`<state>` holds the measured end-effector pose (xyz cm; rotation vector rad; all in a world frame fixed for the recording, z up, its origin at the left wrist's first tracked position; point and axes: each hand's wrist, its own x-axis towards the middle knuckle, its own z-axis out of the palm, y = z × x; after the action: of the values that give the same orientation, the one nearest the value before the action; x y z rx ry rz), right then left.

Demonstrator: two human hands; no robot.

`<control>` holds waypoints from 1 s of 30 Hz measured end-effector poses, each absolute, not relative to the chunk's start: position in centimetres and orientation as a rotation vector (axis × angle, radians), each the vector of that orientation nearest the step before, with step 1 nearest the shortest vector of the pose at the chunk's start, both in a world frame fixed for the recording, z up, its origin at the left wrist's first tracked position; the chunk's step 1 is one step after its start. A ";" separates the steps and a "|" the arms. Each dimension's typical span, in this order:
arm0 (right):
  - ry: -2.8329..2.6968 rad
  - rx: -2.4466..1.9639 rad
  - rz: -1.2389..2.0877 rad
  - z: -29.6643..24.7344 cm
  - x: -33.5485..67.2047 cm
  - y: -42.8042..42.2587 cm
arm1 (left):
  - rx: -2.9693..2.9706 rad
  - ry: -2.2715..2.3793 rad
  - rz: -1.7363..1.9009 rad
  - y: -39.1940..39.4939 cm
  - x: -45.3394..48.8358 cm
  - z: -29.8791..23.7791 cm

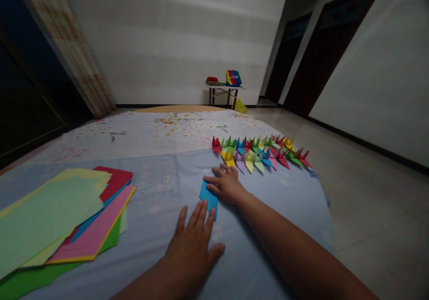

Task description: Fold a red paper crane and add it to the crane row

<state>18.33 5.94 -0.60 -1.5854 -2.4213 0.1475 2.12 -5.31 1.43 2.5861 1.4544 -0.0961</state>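
A folded piece of blue paper lies on the light blue cloth in front of me. My left hand rests flat on the cloth, fingers stretched out, its fingertips touching the near end of the blue paper. My right hand lies over the paper's far right edge with fingers curled down, pressing on it. Just beyond my right hand, several folded paper cranes in many colours stand in two rows.
A loose stack of coloured paper sheets lies at the left. A white patterned cloth covers the far part of the surface. A small table with a colourful box stands by the far wall. Tiled floor is at the right.
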 end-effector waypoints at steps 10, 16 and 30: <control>-2.439 -1.566 0.108 -0.8 18.4 6.1 | 2.575 1.447 0.014 -6.0 2.4 4.9; -2.440 -1.544 0.080 -0.8 18.3 6.1 | 2.670 1.440 0.060 -4.1 1.9 2.6; -2.394 -1.575 0.229 0.1 19.6 5.8 | 2.648 1.407 -0.004 -4.0 1.8 2.1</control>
<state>19.61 5.78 0.05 -1.5752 -2.3936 0.2290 1.78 -4.01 2.13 2.6483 1.4071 -0.0041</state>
